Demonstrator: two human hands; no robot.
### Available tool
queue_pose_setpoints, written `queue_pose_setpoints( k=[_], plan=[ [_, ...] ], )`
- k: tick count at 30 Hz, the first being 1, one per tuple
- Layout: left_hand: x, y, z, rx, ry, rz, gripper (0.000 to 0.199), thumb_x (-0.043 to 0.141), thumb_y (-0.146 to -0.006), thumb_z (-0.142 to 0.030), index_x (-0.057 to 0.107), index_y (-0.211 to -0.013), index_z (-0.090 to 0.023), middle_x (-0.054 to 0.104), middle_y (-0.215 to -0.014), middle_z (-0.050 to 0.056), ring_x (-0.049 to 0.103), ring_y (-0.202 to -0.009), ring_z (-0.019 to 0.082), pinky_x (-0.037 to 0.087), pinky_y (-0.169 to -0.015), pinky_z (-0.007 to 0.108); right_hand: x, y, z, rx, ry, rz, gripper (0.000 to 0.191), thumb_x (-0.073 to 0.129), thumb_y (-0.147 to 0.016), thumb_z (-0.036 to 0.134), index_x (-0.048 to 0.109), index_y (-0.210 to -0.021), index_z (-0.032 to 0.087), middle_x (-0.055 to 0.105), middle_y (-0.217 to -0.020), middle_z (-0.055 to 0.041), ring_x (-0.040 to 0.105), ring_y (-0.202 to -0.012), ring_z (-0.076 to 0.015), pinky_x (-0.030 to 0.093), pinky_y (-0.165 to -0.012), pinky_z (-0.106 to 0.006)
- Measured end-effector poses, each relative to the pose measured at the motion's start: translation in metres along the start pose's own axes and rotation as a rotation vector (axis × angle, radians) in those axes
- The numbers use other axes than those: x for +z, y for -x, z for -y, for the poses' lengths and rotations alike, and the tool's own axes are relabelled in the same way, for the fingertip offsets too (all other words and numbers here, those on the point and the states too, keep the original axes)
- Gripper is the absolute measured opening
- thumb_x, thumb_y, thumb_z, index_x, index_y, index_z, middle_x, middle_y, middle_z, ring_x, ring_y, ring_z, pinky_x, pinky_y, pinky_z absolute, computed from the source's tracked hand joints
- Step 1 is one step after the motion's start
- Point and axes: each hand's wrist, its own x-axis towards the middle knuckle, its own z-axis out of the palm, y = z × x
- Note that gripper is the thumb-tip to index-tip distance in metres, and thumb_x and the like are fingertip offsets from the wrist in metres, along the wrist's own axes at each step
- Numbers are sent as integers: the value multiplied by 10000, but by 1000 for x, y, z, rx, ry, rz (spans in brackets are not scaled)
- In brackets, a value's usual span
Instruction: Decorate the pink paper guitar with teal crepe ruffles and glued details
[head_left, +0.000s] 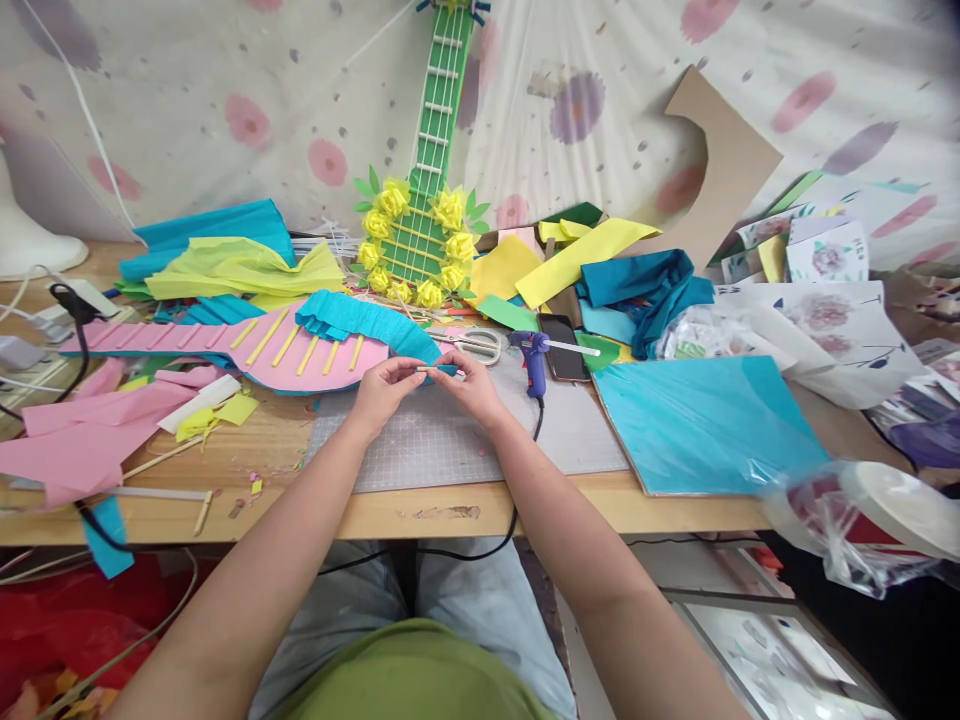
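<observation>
both hands [384, 390], fingertips pinched shut on a slim pale stick [430, 369], blue paper [448, 369] alongside

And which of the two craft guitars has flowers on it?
The green one at the back: yellow flowers line its body. The pink one, lying in front to the left, has bars and a blue edge but no flowers.

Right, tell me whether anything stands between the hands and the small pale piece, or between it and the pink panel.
Nothing visible separates the left hand or right hand from the small pale piece: it's at their fingertips. Toward the pink panel, the left hand's own fingers intervene; ruffled blue paper curves just beyond.
</observation>
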Motion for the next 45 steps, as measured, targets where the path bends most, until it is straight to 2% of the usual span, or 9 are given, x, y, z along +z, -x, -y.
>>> queue_pose_setpoints(
  k=[10, 20, 26, 31, 39, 45],
  plan=[
    [-2, -2, 7, 46, -172, -48, 295, 679, -575, -412, 674, -735, -164, 683, -765, 46, 605, -750, 179, 468, -732, 321, 2, -1, 1, 37, -5, -12, 298, 605, -685, 480, 574, -683, 184, 600, -718, -1, 530, -712, -129, 398, -684, -255],
    [0, -2, 7, 0, -121, -110, 242, 693, -544, -359, 675, -684, -162, 681, -733, 39, 596, -733, 171, 460, -718, 311, 1, -1, -5, 16, 15, -4, 223, 611, -701, 407, 607, -697, 184, 621, -723, -7, 536, -718, -137, 392, -685, -264],
    [1, -1, 4, 4, -105, -64, 297, 695, -552, -406, 674, -726, -166, 682, -754, 38, 603, -755, 173, 465, -731, 312, 0, -2, -4, 42, -5, -2, 205, 617, -692, 389, 613, -686, 184, 629, -720, -10, 547, -720, -141, 399, -698, -272],
    [2, -1, 6, 41, -139, -64, 358, 709, -544, -455, 671, -746, -162, 690, -784, 55, 614, -781, 191, 474, -744, 327, 0, -1, -4, 52, 10, -1, 190, 612, -694, 379, 622, -702, 190, 637, -736, -8, 556, -741, -147, 408, -726, -283],
    [-2, -5, 14, 111, -194, -112, 306, 676, -616, -412, 684, -789, -160, 692, -810, 57, 615, -774, 179, 478, -746, 313, 0, 0, 0, 40, -47, 31, 164, 611, -693, 325, 623, -775, 183, 641, -795, -9, 563, -777, -138, 417, -739, -267],
    [-2, -4, 13, 139, -280, -113, 290, 645, -648, -406, 685, -804, -165, 690, -810, 52, 615, -771, 179, 478, -733, 305, 0, 0, -2, 37, -61, 17, 227, 516, -768, 394, 607, -756, 187, 633, -801, -15, 558, -784, -133, 420, -748, -269]
  ],
)
